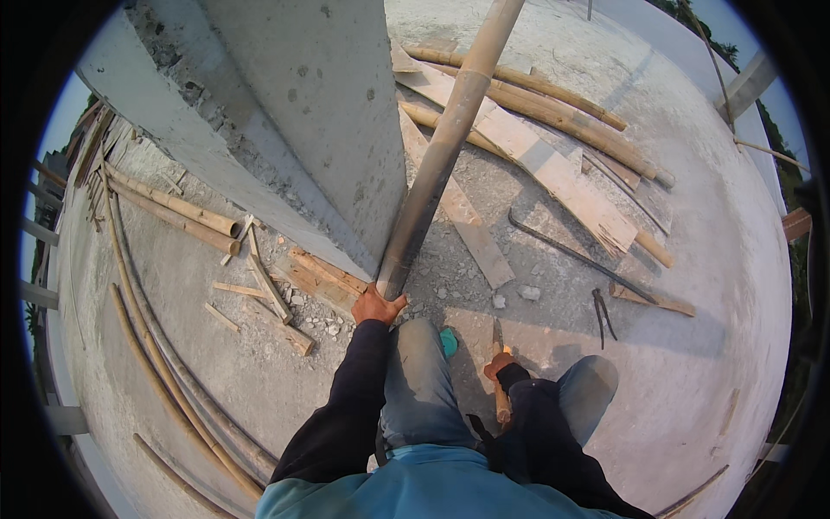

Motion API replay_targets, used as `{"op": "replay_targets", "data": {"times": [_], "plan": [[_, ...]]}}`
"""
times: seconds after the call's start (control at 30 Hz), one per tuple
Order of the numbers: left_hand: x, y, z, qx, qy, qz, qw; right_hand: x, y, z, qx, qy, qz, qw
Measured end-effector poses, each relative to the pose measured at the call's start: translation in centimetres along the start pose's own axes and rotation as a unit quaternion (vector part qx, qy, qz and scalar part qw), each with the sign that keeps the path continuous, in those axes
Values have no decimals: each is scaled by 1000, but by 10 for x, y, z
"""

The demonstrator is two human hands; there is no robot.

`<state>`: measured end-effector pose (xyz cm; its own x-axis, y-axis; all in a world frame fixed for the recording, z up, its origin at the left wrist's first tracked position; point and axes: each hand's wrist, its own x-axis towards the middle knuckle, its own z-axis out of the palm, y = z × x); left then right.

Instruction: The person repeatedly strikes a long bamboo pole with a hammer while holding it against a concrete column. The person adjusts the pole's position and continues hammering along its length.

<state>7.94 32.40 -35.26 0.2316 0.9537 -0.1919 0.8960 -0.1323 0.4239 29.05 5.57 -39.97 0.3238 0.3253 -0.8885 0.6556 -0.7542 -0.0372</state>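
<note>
A thick bamboo pole (437, 164) leans up and to the right from beside the foot of a grey concrete column (346, 112). My left hand (378, 305) is wrapped round the pole's lower end, close to the floor. Between my knees, low over the floor, my right hand (499, 364) grips a blade tool with a long wooden handle (502, 405). Its narrow blade (497, 336) points away from me; the exact kind of tool is hard to make out. A small green thing (449, 341) shows beside my left knee.
Planks (553, 177) and bamboo poles (571, 138) lie piled beyond the pole. A dark bent bar (584, 257) and pincers (603, 317) rest at the right. Concrete rubble (528, 293) and wood scraps (268, 281) surround the column. Long bamboo lengths (173, 372) stretch along the left.
</note>
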Motion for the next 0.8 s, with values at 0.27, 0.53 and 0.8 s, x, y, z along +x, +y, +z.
{"op": "replay_targets", "data": {"times": [0.27,0.53,0.8], "plan": [[1,-3,8,17,50,24,998,-16,-7,-6,56,-12,38,998],[3,-13,19,20,92,59,994,12,0,-10,15,-25,-7,1000],[4,-16,23,22,103,61,993,47,76,-5,213,-49,-170,961]]}}
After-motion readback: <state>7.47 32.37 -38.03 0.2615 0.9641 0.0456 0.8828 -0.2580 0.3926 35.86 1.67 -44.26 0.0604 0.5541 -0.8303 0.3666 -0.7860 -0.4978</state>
